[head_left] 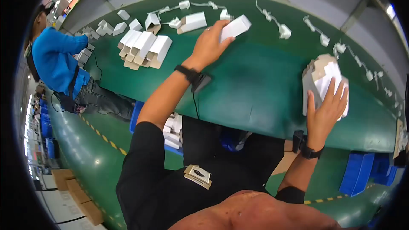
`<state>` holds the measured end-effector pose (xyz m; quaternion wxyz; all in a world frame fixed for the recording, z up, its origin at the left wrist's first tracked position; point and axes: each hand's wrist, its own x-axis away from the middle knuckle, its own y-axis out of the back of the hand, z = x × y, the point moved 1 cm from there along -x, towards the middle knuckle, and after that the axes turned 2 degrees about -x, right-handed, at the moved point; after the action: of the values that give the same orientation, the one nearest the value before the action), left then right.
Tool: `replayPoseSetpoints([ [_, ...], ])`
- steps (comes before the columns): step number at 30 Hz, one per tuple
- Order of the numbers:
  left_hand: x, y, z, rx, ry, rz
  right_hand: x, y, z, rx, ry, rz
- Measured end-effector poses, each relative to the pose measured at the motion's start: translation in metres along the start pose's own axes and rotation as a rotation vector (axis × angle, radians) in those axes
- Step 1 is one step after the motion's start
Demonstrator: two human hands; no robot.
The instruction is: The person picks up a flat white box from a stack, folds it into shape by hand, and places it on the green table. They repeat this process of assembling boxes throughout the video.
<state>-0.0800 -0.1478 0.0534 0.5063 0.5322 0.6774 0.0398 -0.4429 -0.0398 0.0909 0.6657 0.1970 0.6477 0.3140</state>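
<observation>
My left hand is closed round a white cardboard box above the middle of the green table. The box is tilted, its far end pointing right. My right hand lies with fingers spread on a stack of white cartons with brown insides at the right. Part of that stack is hidden under the hand. To the left of my left hand stands a group of open white boxes with brown flaps. Another white box lies just behind.
White plug adapters with cables lie along the table's back edge. Several closed white boxes sit at far left, near a person in a blue top. Blue bins stand below the right end. A small card piece rests against my front.
</observation>
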Motion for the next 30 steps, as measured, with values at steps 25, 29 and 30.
replayPoseSetpoints([
  [25, 0.13, -0.002, -0.162, 1.067, 0.095, 0.265, 0.084, 0.05, 0.122, -1.03, -0.068, 0.208],
  [29, 0.151, 0.027, -0.156, 1.011, 0.103, 0.419, 0.099, 0.062, 0.129, -1.148, 0.043, 0.302],
  [30, 0.15, 0.031, -0.153, 0.954, 0.085, 0.507, 0.097, 0.061, 0.131, -1.29, -0.038, 0.328],
])
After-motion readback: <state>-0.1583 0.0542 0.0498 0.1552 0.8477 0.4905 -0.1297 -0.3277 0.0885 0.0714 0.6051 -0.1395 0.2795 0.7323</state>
